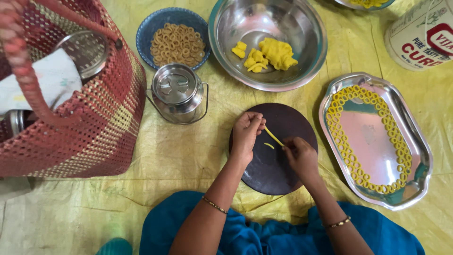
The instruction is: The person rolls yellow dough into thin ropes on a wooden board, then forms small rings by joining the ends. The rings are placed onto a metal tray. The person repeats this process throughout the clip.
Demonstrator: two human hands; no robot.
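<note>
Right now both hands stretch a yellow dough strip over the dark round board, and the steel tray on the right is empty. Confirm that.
Not empty: the head view shows the tray rimmed with yellow dough rings. Otherwise right: left hand and right hand hold the strip over the board.

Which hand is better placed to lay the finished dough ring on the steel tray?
Probably the right hand: it is closer to the steel tray than the left hand, and both pinch the dough strip.

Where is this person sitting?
Probably a home floor set up for snack making: a yellow sheet covers the ground, both hands roll a dough strip on a round board, beside a steel tray.
</note>
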